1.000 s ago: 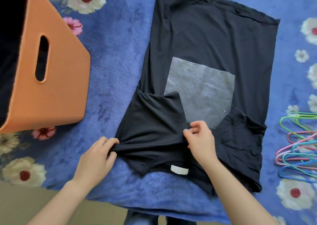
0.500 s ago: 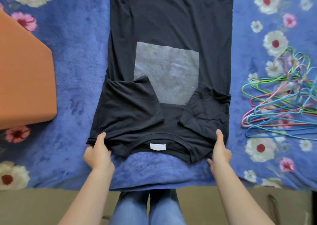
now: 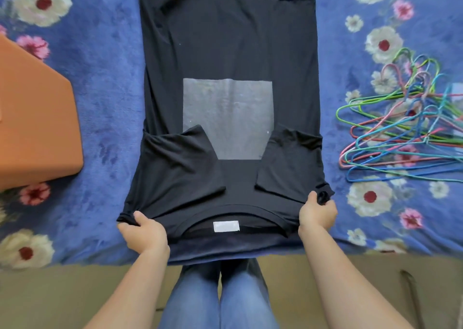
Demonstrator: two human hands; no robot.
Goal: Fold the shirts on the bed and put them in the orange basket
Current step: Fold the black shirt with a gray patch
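Note:
A black shirt [image 3: 225, 47] with a grey square print lies lengthwise on the blue flowered bed cover, collar and white label towards me. Both sleeves are folded in over the body. My left hand [image 3: 144, 231] grips the near left shoulder corner of the shirt. My right hand [image 3: 317, 212] grips the near right shoulder corner, with cloth bunched in its fingers. The collar end is lifted a little off the bed. The orange basket [image 3: 37, 128] stands at the left edge; only one corner of its wall shows.
A pile of several coloured wire hangers [image 3: 406, 130] lies on the bed cover [image 3: 105, 78] to the right of the shirt. The bed's near edge runs just below my hands, with my legs in jeans [image 3: 220, 296] under it.
My hands moved from the left sleeve out to the two shoulder corners and closed round them. The collar end has risen slightly. The view shifted left to right, centring the shirt.

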